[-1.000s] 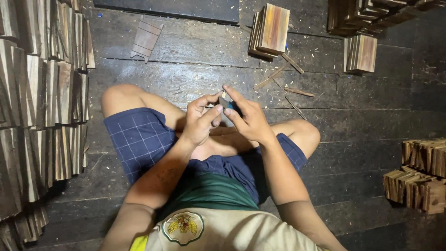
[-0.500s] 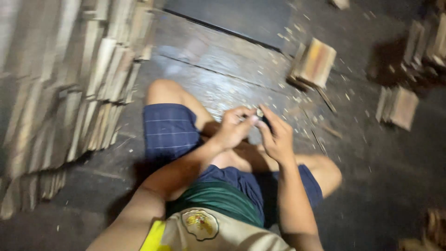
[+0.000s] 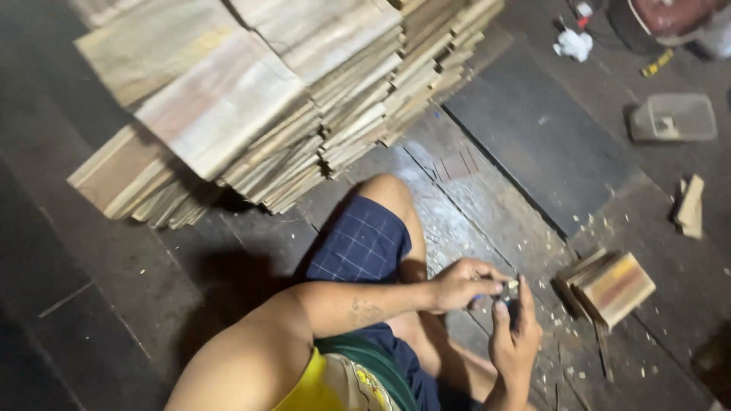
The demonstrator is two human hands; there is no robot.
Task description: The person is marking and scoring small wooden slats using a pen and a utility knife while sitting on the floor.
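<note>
Over on the left, a big leaning stack of thin wooden boards [image 3: 259, 106] fills the upper corner, and everything else sits to the right of that stack. Just below and right of it comes the bent knee in blue checked shorts [image 3: 364, 243], planted on the dark plank floor [image 3: 114, 274]. Further right from the stack, the left hand [image 3: 459, 284] is clenched, pinching a small pale-tipped object [image 3: 512, 285] at its fingertips. What that object is, too small to tell. The right hand [image 3: 513, 335] rises from below with fingers curled up toward the same piece, its fingertips touching or just shy of it; I cannot tell whether it grips. So the little piece sits right between the two hands, above the lap, well right of the stack. Judging by this, fine work like this wants the pinch firm and both hands steadied close to the body so the piece does not slip. Farther right again lies a small bundle of short wood pieces [image 3: 609, 288] amid chips, then a loose offcut [image 3: 691, 207], with a grey tray [image 3: 673, 116] above.
</note>
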